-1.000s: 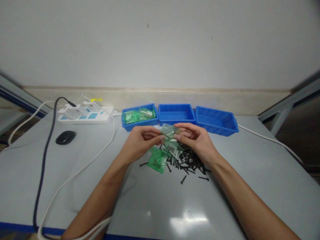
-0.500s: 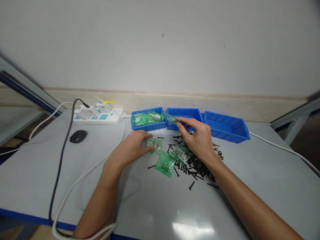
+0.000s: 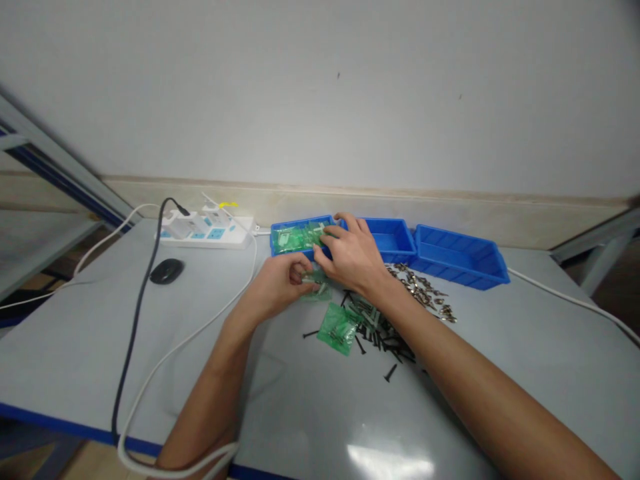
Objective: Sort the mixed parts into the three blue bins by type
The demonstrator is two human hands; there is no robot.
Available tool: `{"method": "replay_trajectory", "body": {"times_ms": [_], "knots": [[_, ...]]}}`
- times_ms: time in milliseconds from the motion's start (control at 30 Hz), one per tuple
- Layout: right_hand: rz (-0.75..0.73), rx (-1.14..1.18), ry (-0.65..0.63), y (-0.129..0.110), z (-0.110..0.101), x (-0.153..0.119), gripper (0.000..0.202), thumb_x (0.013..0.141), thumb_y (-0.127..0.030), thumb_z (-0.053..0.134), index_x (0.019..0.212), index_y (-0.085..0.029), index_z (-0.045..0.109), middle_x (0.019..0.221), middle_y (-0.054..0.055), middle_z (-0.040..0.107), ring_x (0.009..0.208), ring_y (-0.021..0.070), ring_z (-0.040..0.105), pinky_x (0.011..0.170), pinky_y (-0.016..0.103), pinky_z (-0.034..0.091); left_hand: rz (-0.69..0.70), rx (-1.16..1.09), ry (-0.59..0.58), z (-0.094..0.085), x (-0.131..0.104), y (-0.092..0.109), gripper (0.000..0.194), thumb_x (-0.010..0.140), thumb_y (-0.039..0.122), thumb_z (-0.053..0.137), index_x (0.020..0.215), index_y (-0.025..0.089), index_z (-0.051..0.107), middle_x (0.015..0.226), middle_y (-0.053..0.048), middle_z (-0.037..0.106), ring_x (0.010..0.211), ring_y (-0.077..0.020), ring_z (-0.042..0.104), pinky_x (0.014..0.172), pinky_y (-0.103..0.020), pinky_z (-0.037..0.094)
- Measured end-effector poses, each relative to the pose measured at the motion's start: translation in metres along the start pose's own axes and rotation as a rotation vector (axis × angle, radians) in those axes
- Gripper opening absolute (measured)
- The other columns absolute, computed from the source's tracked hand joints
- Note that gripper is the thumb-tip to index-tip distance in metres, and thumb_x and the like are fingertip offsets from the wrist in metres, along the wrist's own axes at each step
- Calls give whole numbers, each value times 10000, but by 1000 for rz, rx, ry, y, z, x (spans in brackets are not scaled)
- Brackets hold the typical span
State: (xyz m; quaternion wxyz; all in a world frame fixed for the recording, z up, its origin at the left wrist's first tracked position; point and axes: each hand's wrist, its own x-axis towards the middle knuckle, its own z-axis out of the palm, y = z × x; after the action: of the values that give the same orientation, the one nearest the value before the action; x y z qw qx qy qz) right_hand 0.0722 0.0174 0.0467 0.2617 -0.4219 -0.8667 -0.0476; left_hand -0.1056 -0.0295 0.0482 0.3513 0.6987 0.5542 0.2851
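Note:
My left hand pinches a small clear-green packet just in front of the left blue bin. My right hand is at the right end of that left bin, fingers spread over the green packets inside it. Another green packet lies on the table, its corner by a packet of pale pieces. Dark screws are heaped under and beside my right forearm. Behind them are shiny brass-coloured metal pieces.
A middle blue bin and a right blue bin stand along the wall. At the left are a white power strip, a black mouse and a dark cable. A white cable loops by my left forearm.
My right hand has moved left and down from the middle bin to the left bin, and the packet it held is now among the others there. The view has shifted slightly.

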Motion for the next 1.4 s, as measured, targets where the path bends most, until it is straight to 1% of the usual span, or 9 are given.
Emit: {"method": "replay_trajectory", "body": {"times_ms": [100,200,300,433,633,900,1067,1267,1400], "knots": [[26,148,125,4,-14,-13,285,981,-271,529,1009,-155,788,1140,121,763,1230,331,552,1028,507,452,-40,-204,8,1,0,6,258,718,273,816,879,166,645,569,66,576,533,-109,585,503,-194,440],[135,390,191,7,-28,-34,259,967,-314,578,1063,-174,773,1031,98,786,1029,271,670,955,462,521,-60,-380,32,6,0,14,327,718,327,839,940,155,670,684,12,700,620,-139,687,572,-219,542],[324,714,37,12,-37,-58,300,875,-331,713,1151,-213,741,965,67,793,833,222,727,792,396,581,-77,-500,38,17,1,20,393,700,355,865,990,151,697,861,-56,787,753,-188,758,723,-294,629],[588,1144,9,22,-39,-85,425,770,-325,821,1166,-215,713,848,39,787,751,191,742,703,324,590,-81,-570,-6,35,2,25,387,701,326,871,1002,151,703,814,-49,794,745,-199,770,748,-320,647],[761,1241,-14,34,-47,-101,415,606,-353,931,941,-184,753,774,55,790,674,199,740,653,319,591,-134,-541,-35,52,1,31,298,686,279,877,892,146,707,765,-54,793,727,-201,772,672,-274,635],[695,1240,50,30,-35,-106,398,685,-335,884,1024,-193,730,919,70,796,811,206,755,761,341,610,-45,-514,-9,54,2,26,344,691,365,879,884,150,693,818,-61,792,778,-209,773,721,-299,641],[521,791,180,23,-29,-85,174,840,-293,743,977,-187,764,924,72,800,801,224,753,782,380,607,63,-84,-54,30,1,13,316,777,405,818,956,167,710,769,-26,744,678,-155,697,676,-288,585],[194,401,405,14,-13,-25,237,935,-153,584,1069,-196,774,1110,71,793,1040,234,748,984,386,566,114,283,-280,18,-5,5,576,554,471,943,974,156,709,873,-48,689,765,-202,620,669,-309,477],[70,252,236,13,10,-1,278,956,-157,540,1122,-139,762,1190,124,763,1155,272,698,1064,424,518,108,295,-296,27,-6,6,472,605,392,923,948,164,690,913,-49,685,801,-207,603,698,-312,452]]}}
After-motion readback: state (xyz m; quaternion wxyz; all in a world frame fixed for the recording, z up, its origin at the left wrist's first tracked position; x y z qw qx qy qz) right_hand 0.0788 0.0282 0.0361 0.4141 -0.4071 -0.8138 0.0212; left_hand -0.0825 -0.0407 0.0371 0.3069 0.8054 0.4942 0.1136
